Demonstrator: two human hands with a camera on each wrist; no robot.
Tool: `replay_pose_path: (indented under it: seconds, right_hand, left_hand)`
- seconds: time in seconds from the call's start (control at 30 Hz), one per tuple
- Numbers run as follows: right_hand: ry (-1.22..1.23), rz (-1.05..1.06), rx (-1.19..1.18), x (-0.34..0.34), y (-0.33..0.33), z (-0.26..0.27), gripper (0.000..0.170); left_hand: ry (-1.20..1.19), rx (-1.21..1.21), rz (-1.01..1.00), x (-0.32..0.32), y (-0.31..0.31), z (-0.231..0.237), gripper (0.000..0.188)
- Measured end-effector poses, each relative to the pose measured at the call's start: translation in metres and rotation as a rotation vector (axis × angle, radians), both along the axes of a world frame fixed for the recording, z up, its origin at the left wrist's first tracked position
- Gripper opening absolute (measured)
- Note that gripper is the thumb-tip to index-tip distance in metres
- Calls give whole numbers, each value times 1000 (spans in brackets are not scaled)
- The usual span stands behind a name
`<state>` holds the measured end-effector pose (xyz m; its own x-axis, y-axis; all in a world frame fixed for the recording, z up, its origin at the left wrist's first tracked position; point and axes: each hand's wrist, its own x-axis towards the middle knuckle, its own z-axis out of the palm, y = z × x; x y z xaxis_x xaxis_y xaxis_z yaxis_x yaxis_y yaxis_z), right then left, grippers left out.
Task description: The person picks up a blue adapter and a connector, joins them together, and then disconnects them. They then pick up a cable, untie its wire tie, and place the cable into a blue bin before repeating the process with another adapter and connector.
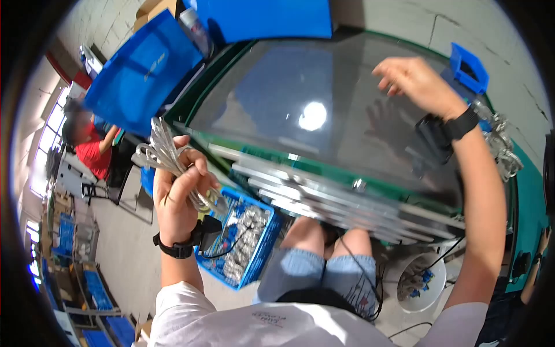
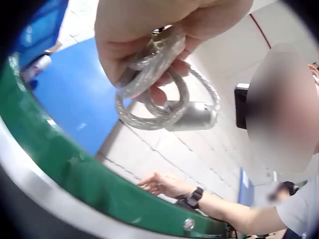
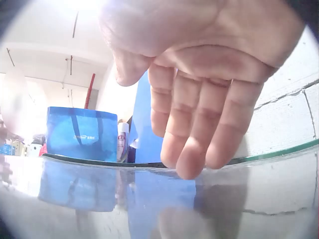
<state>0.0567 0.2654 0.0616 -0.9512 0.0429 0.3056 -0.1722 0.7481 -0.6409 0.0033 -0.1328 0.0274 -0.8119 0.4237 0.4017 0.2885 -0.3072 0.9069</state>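
My left hand (image 1: 179, 196) grips a coiled, clear-sheathed silvery cable (image 1: 163, 144), held up off the table's front left corner. In the left wrist view its loops hang below the fingers, with a silver cylindrical end piece (image 2: 193, 117) beside them. Over the right half of the glossy dark tabletop (image 1: 260, 98), my right hand (image 1: 417, 85) holds nothing. Its fingers (image 3: 192, 144) are loosely extended downward in the right wrist view, their tips close over the reflective surface.
Metal rails (image 1: 324, 199) run along the table's front edge. A blue basket (image 1: 245, 277) of bundled cables stands low at left, a white bucket (image 1: 416, 306) low at right. Blue bins (image 1: 141, 75) stand at the back left. More cable bundles (image 1: 502, 150) lie at the right edge.
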Motion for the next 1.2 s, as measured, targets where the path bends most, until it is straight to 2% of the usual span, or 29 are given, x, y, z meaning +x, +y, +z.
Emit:
replay_pose_path:
  seconds: [0.07,0.17,0.2,0.23,0.27,0.3,0.37,0.5,0.6,0.7,0.73,0.77,0.83,0.9,0.93,0.97,1.03,1.1,1.13,1.17,1.2]
  right_hand:
    - [-20,-24,17,0,1,-3,50]
    - [-33,-46,39,-1,5,-6,51]
    - [-44,-54,40,-2,6,-7,51]
    - [-49,-41,37,-2,6,-7,51]
    - [-52,-47,40,-2,7,-6,51]
    - [-54,-56,43,-3,7,-7,50]
    - [-55,-58,49,-4,9,-7,49]
    - [-96,-64,83,-5,9,-8,47]
    - [-99,-67,115,-3,8,-7,46]
    - [-88,-81,126,-3,6,-8,47]
    - [-87,-89,140,-3,6,-9,48]
    - [-98,-94,141,-4,7,-10,48]
    - [-93,-75,162,-5,8,-10,47]
    - [-95,-81,162,-3,4,-9,47]
    - [-92,-85,159,-2,2,-8,47]
    - [-94,-85,160,-3,3,-8,47]
    - [-105,-66,164,-3,4,-9,44]
    - [-97,-64,159,-3,3,-11,42]
    - [-86,-61,156,-2,3,-10,41]
    - [-78,-63,157,-1,4,-9,41]
    - [-83,-56,175,-2,5,-8,40]
  left_hand:
    - [-170,-118,238,-1,-32,-36,48]
    - [-338,-396,450,-16,-72,-126,12]
    - [-382,-531,434,-28,-92,-172,13]
    - [-493,-465,420,-38,-111,-224,17]
    - [-600,-551,374,-38,-113,-238,19]
    - [-758,-448,456,-42,-122,-274,26]
    - [-897,-397,425,-53,-147,-330,30]
    - [-1020,-366,412,-59,-159,-371,34]
    - [-739,-511,553,-77,-159,-396,29]
    - [-692,-565,742,-87,-149,-424,26]
    - [-653,-585,753,-91,-150,-442,33]
    - [-468,-853,758,-104,-173,-501,46]
    - [-743,-741,512,-89,-157,-511,57]
    - [-522,-1099,553,-59,-140,-508,61]
    - [-427,-1128,542,-58,-139,-524,55]
    - [-370,-981,268,-53,-148,-537,51]
    - [-520,-1150,429,-31,-126,-493,48]
    - [-712,-1078,384,-35,-146,-520,53]
    - [-590,-1281,454,-47,-177,-575,53]
    - [-548,-1269,420,-45,-171,-542,51]
    - [-624,-1167,429,-49,-176,-546,49]
